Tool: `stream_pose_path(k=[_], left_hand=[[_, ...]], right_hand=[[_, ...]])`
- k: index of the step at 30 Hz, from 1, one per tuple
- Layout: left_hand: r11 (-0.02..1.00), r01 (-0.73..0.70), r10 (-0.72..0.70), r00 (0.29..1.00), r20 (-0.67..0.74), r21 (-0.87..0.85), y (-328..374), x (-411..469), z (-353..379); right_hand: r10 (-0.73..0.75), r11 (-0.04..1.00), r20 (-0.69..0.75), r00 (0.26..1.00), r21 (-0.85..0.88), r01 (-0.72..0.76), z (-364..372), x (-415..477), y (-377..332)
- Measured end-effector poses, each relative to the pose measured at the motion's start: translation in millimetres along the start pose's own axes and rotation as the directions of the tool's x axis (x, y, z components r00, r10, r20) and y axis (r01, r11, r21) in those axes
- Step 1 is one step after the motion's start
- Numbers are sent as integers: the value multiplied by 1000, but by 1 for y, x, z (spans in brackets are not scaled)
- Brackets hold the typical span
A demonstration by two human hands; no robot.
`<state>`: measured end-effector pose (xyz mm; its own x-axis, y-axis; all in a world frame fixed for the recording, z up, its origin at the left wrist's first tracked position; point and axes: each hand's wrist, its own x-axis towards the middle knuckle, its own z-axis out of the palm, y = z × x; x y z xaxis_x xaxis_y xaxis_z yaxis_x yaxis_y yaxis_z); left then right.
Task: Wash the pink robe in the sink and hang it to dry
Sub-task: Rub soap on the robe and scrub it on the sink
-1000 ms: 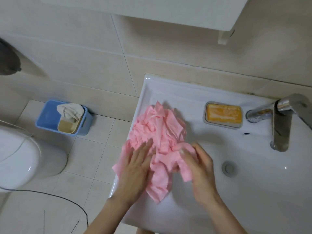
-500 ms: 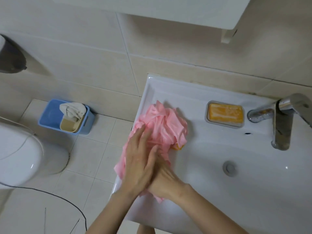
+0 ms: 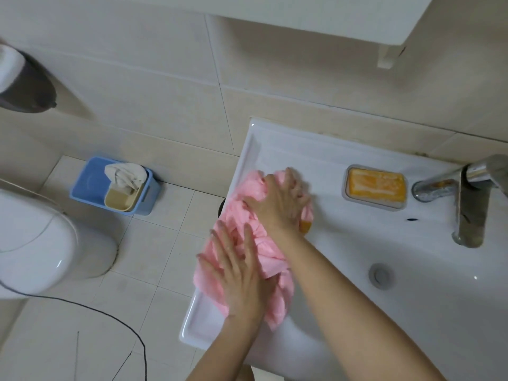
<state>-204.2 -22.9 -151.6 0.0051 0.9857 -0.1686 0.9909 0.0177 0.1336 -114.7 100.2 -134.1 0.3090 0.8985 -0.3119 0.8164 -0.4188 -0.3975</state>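
Two hands met the pink robe (image 3: 265, 247), bunched on the sink (image 3: 275, 144) ledge: left hand (image 3: 239, 273) pressed flat, fingers spread; right hand (image 3: 283, 199) gripped it, fingers curled. Soap dish (image 3: 345, 188) sat beside the faucet (image 3: 471, 204).

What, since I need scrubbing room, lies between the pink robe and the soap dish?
Bare white sink ledge, seen in the head view; nothing sits between pink robe and soap dish.

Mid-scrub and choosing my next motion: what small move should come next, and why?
Probably draw the right hand back over the pink robe toward the left hand, which pins it flat on the sink ledge. The right hand sits at the robe's far end.
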Motion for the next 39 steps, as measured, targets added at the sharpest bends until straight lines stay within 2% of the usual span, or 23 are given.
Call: stream_pose_path(k=[5, 8, 9, 12, 14, 17, 18, 20, 21, 22, 24, 25, 26, 27, 28, 29, 31, 32, 33, 35, 36, 37, 39], left_hand=[[993, -119, 119, 993, -3, -6, -24, -4, 3], [983, -184, 184, 983, -25, -12, -20, 4, 8], [980, -201, 199, 978, -67, -15, -20, 9, 7], [961, -275, 262, 944, -201, -36, -21, 26, 3], [955, -293, 276, 937, -217, -51, -21, 30, 3], [969, -236, 228, 968, -102, -72, -21, 27, 6], [973, -213, 207, 975, -77, -91, -21, 25, 7], [975, -182, 179, 983, -39, -127, -19, 22, 3], [972, -194, 190, 981, -44, -129, -19, 21, -9], [972, -205, 203, 979, -33, -119, -21, 23, -2], [971, -222, 221, 975, -24, -89, -29, 27, 11], [959, -245, 247, 969, 2, -145, -32, 31, 22], [942, -271, 274, 962, -14, -199, -35, 35, 29], [946, -282, 293, 955, 53, -161, -34, 33, 22], [953, -288, 293, 955, 50, -98, -33, 34, 15], [943, -300, 308, 951, 33, -146, -32, 33, 9], [923, -286, 302, 953, 25, -257, -34, 31, -6], [925, -268, 283, 959, 15, -268, -33, 32, 5], [939, -247, 250, 968, -18, -240, -36, 31, 3], [934, -270, 272, 962, -25, -233, -24, 31, 0], [941, -267, 262, 964, -51, -208, -18, 33, -1], [957, -217, 216, 976, -29, -193, -12, 34, -8], [950, -261, 250, 965, -82, -171, -14, 36, -6]], right_hand=[[-27, 999, -123, 992, -38, 23, 5, 4, 23], [-79, 946, -107, 991, 305, 109, -9, -11, 19], [-141, 913, -176, 974, 358, 197, -12, -27, 19], [-352, 874, -427, 833, 168, 455, 0, -84, 23], [-390, 879, -470, 792, 66, 472, 19, -92, 29], [-395, 903, -356, 847, 18, 429, 26, -24, 29], [-347, 928, -275, 897, 37, 370, 17, 5, 24], [-196, 953, -211, 958, 188, 237, -4, 42, 12], [-162, 934, -208, 965, 284, 218, -9, 39, 8], [-169, 928, -208, 963, 296, 227, -12, 20, 7], [-295, 926, -218, 930, 174, 335, -4, -44, 9], [-339, 915, -245, 908, 137, 379, 4, -73, 13], [-368, 909, -253, 895, 103, 403, 9, -82, 16], [-400, 905, -265, 877, 39, 424, 15, -67, 16], [-416, 904, -278, 866, -23, 427, 14, -38, 13], [-400, 912, -284, 871, -27, 410, 15, -2, 10], [-257, 965, -253, 933, -24, 260, 1, 52, 3], [-154, 987, -255, 955, -3, 158, -7, 61, 1], [-136, 988, -269, 953, 30, 150, -5, 51, 1], [-280, 947, -260, 924, 84, 310, -4, -10, 4], [-351, 919, -203, 914, 112, 378, -1, -50, 6], [-389, 899, -170, 906, 147, 413, 4, -77, 7], [-438, 882, -265, 859, 56, 468, 11, -57, 13]])
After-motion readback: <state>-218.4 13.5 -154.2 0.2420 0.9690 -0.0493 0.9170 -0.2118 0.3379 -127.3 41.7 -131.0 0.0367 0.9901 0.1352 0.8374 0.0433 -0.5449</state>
